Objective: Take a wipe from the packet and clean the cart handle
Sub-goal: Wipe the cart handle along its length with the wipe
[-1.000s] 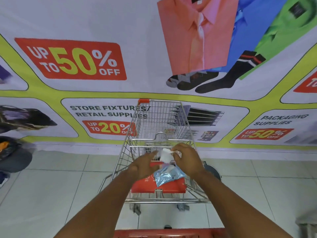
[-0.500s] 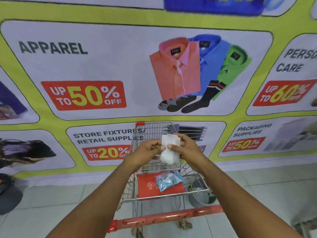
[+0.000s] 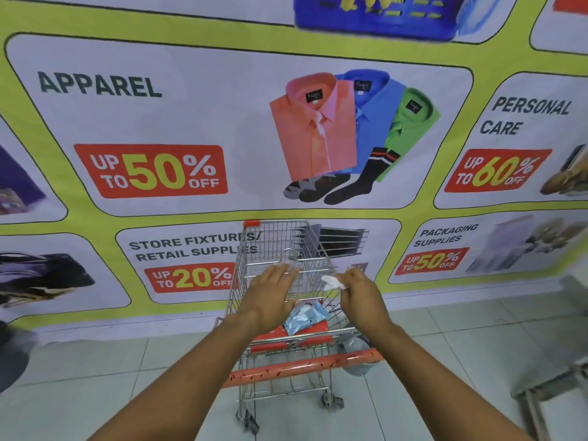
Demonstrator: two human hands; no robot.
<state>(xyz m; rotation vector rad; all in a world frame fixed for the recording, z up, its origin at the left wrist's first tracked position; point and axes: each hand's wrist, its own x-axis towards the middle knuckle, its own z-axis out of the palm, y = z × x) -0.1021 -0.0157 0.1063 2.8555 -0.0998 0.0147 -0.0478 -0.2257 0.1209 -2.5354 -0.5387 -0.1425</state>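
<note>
So the right hand (image 3: pixel 361 296) had the white wipe (image 3: pixel 332 282) pinched at its fingertips, scrunched up a bit, held out over the cart's wire basket (image 3: pixel 286 249). The left hand (image 3: pixel 270 297) was spread flat with fingers loose and nothing in it, hovering over the basket as well, well apart from the wipe.

The thing that mattered: the orange cart handle (image 3: pixel 305 367) sat below and nearer to the person than both hands, running left to right with its right end tipped up a little. Both forearms crossed over it. The wipe hand was above the handle's right end, so it looked like the closer one to start wiping; it'd probably have to pull back and drop down onto the bar.

The blue wipe packet (image 3: pixel 304 316) lay on the red child-seat flap (image 3: pixel 296 332), between the hands and the handle. Nothing really blocked the bar. Behind the cart was a big sale banner (image 3: pixel 152 170), tiled floor (image 3: pixel 95 377) underneath.
</note>
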